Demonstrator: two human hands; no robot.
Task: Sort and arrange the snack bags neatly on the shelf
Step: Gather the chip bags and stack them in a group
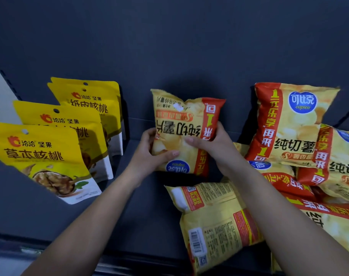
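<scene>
A yellow-and-red chip bag point(181, 124) is held upside down above the middle of the dark shelf point(145, 212). My left hand point(151, 150) grips its lower left edge and my right hand point(211, 146) grips its lower right side. On the right, one chip bag point(293, 124) stands upright against the back wall, with several more chip bags point(333, 176) piled loosely beside and below it. Another chip bag point(215, 222) lies back side up near the front edge. On the left, yellow walnut pouches point(40, 156) stand in a row, front to back.
The dark back panel point(169, 46) rises behind the shelf. A pale wall and a slotted upright point(2, 76) bound the left side. The shelf's front lip point(50, 244) runs along the bottom.
</scene>
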